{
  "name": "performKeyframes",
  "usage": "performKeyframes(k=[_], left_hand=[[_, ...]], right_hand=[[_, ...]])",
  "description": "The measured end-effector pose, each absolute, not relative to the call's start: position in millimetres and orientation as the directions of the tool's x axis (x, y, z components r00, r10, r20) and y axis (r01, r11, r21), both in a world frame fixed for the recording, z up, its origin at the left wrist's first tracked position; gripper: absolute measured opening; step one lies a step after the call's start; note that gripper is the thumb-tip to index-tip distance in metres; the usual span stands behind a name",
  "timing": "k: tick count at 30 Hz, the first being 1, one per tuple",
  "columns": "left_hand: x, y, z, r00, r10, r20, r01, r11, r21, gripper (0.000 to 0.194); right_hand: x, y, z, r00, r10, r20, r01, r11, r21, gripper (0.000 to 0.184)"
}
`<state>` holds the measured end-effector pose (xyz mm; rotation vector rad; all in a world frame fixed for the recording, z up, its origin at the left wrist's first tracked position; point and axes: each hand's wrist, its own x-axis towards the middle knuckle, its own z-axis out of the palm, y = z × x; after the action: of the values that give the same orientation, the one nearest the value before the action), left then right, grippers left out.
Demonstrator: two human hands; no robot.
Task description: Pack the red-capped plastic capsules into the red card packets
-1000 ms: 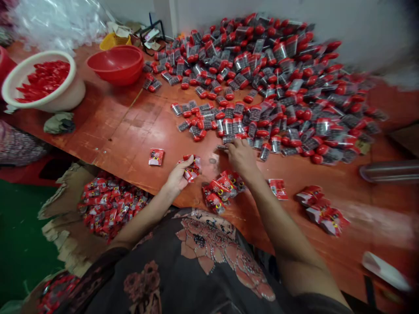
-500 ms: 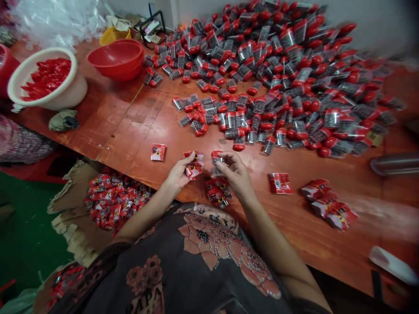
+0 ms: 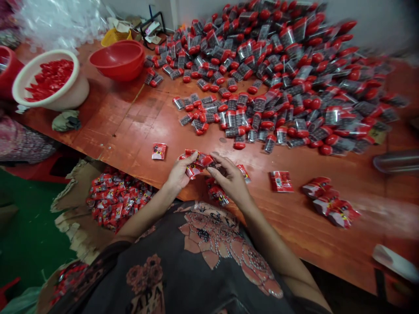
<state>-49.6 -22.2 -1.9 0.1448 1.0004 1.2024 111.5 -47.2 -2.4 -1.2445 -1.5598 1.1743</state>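
My left hand [image 3: 176, 175] is closed, its thumb pressing on a small red printed packet [image 3: 193, 171]. Between the fingers of my right hand [image 3: 231, 178] is a clear container with a red cap [image 3: 206, 160]. Its cap end meets the packet at my left fingertips; I cannot tell whether it is inside the opening. Below my hands, at the table's near edge, lie filled red packets [image 3: 218, 194]. Another red packet [image 3: 244, 172] shows just beyond my right hand. A flat packet [image 3: 159, 151] lies to the left, and a flat stack [image 3: 281, 181] to the right.
A large heap of red-capped clear containers [image 3: 240, 117] covers the table's far side. Red bowls [image 3: 117, 61] and a white basin [image 3: 70, 93] of red pieces stand at left. A carton [image 3: 70, 183] of filled packets sits below. Fanned packets [image 3: 330, 203] lie at right.
My right hand has moved left, bringing the red-capped container against the packet in my left hand. The packet beyond my right hand has come into view. The view has shifted slightly.
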Motion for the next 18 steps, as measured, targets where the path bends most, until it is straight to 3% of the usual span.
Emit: performKeyframes(k=[5,12,18], left_hand=[[-49,-25,4,-0.011,0.856,-0.517,-0.669,0.378,0.640,0.022],[-45,-28,11,-0.056,0.861,-0.506,-0.641,0.357,0.679,0.024],[-44,-29,13,-0.059,0.876,-0.479,-0.635,0.337,0.695,0.023]], right_hand=[[117,-48,5,-0.246,0.966,0.082,0.290,0.154,-0.945,0.041],[120,-50,9,-0.212,0.977,-0.002,0.171,0.035,-0.985,0.035],[123,-51,12,-0.214,0.977,0.014,0.203,0.058,-0.978,0.032]])
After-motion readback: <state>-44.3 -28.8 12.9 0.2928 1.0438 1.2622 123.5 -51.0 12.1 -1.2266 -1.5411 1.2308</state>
